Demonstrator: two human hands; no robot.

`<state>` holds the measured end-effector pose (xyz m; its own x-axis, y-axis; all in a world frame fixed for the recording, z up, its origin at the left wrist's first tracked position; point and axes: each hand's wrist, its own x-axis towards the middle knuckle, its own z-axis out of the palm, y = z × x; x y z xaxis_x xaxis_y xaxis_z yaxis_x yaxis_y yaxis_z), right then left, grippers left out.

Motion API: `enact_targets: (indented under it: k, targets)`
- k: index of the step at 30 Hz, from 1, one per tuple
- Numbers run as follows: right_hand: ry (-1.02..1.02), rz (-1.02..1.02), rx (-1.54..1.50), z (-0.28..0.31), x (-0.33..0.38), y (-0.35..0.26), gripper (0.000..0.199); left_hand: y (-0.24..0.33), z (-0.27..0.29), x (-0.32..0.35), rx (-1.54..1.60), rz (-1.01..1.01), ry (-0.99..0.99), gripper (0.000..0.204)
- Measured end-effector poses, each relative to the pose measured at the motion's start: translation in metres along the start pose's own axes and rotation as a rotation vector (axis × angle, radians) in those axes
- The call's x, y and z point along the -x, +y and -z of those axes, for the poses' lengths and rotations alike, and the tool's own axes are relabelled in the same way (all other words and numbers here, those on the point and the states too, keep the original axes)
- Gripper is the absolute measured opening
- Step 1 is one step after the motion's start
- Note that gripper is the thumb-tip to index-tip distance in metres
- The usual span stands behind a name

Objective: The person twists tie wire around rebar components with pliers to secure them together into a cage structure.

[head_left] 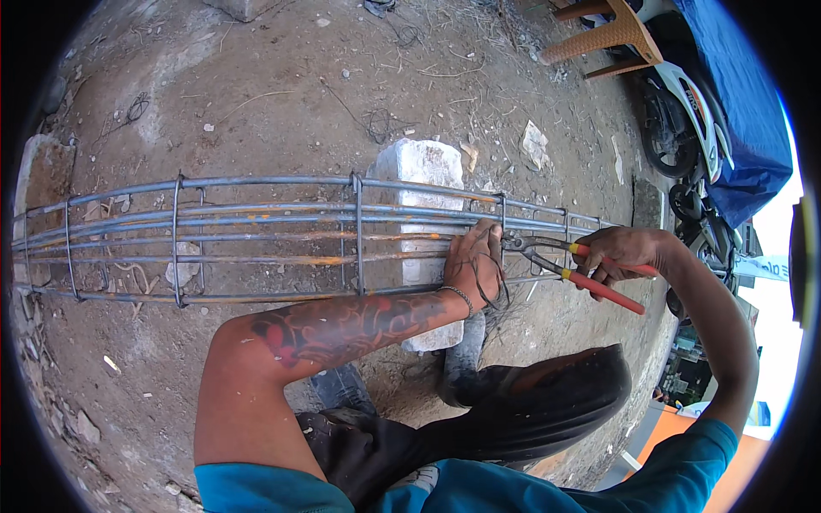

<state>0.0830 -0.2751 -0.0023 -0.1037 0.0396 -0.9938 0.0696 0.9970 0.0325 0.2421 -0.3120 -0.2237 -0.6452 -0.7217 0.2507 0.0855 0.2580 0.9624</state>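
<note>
A long cage of steel rebar [282, 237], bound with square stirrups [359, 239], runs across in front of me. My left hand [475, 263] is closed at the bars near the middle, with thin dark tie wire [503, 286] looping out of it. In my right hand [623, 256] is a pair of pincers [552, 261] with red and yellow handles. Their jaws meet the cage just right of my left hand, beside a stirrup. The handles are spread apart. Exactly what the jaws bite on is too small to tell.
A white block [419, 162] stands under the cage, with another block [43, 171] at its left end. Wire scraps and stones litter the dirt ground [256, 111]. A tan plastic chair [611, 38], a motorbike [684, 120] and a blue tarp [744, 94] are at the far right.
</note>
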Motion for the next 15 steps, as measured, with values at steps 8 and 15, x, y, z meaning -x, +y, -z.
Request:
enact_targets:
  k: [8, 15]
  targets:
    - [-0.133, -0.040, -0.199, -0.024, 0.017, -0.010, 0.022, 0.003, 0.012, 0.001, 0.148, 0.241, -0.223, 0.034]
    - [0.439, 0.003, 1.417, -0.069, 0.029, -0.033, 0.028, 0.026, 0.078, -0.052, -0.096, -0.096, -0.998, 0.050]
